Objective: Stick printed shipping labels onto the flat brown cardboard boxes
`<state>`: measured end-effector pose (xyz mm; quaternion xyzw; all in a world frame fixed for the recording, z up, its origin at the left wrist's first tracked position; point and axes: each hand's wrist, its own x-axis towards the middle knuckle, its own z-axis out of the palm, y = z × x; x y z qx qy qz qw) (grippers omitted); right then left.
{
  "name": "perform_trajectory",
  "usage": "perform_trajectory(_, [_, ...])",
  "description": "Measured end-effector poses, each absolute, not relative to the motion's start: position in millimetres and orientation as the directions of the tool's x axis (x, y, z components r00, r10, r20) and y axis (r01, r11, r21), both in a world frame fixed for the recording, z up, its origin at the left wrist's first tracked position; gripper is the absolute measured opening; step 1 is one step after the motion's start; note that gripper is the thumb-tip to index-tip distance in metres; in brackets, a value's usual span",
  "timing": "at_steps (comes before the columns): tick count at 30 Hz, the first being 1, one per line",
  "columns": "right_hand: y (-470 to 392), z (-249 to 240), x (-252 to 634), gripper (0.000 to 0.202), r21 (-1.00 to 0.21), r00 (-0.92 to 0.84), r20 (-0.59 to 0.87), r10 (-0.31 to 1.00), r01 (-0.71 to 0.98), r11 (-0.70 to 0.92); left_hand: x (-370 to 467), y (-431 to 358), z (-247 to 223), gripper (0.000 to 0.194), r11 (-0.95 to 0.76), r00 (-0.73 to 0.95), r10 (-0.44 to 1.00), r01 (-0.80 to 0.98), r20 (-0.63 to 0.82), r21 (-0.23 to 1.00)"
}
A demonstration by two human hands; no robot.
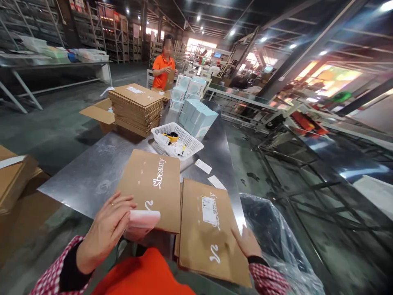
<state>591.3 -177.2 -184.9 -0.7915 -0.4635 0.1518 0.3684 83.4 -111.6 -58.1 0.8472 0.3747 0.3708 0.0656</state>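
Near the front edge of the metal table, my left hand [107, 225] is closed on a pink-and-white roll or pad [143, 220], over the lower left of a flat brown carton [153, 180] printed with white lettering. My right hand [248, 241] rests at the right edge of a second flat carton [199, 241], which lies on other flat cartons and bears a white label [209, 209]. Its fingers are partly hidden, and how far they are closed does not show. Two white slips, one of them a card [203, 166], lie beyond this carton.
A white basket [187, 137] holds yellow tape and small items. Behind it are pale blue boxes [198, 116] and a tall stack of flat cartons [136, 104]. A person in orange [163, 65] stands beyond the table [101, 164]. Clear plastic [276, 229] hangs at right.
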Motion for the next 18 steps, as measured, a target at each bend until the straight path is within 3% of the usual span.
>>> perform_trajectory(2, [-150,-168,500,0.058,-0.882,0.385,0.063,0.921,0.453,-0.129,91,-117,-41,0.022,-0.727,0.446,0.663,0.576,0.601,0.374])
perform_trajectory(4, [-132,-151,406,0.074,-0.983,-0.045,0.088,0.995,0.160,0.094,93,-117,-33,0.021,-0.723,0.419,0.664,0.573,0.620,0.386])
perform_trajectory(5, [-126,-145,365,0.084,-0.990,-0.243,0.112,0.963,0.057,0.130,92,-113,-32,0.021,-0.703,0.387,0.680,0.585,0.623,0.404])
perform_trajectory(6, [-124,-141,331,0.079,-0.994,-0.375,0.100,0.921,0.002,0.109,88,-108,-34,0.022,-0.669,0.350,0.708,0.610,0.613,0.424])
perform_trajectory(9, [-123,-136,276,0.036,-0.997,-0.406,0.029,0.913,-0.079,-0.004,69,-90,-48,0.034,-0.488,0.180,0.804,0.743,0.566,0.458])
perform_trajectory(11, [-123,-136,270,0.030,-0.993,-0.351,0.017,0.936,-0.112,-0.024,59,-86,-62,0.043,-0.409,0.086,0.815,0.786,0.573,0.463])
perform_trajectory(14, [-120,-134,275,0.027,-0.991,-0.347,0.016,0.938,-0.132,-0.032,61,-100,-81,0.052,-0.495,0.233,0.841,0.695,0.489,0.521])
perform_trajectory(16, [-116,-130,277,0.025,-0.992,-0.327,-0.012,0.945,-0.113,-0.052,73,-113,-91,0.041,-0.494,0.353,0.869,0.586,0.347,0.642])
perform_trajectory(18, [-113,-126,276,0.025,-0.998,-0.268,-0.010,0.964,-0.060,-0.027,85,-122,-100,0.025,-0.378,0.324,0.916,0.496,0.237,0.782])
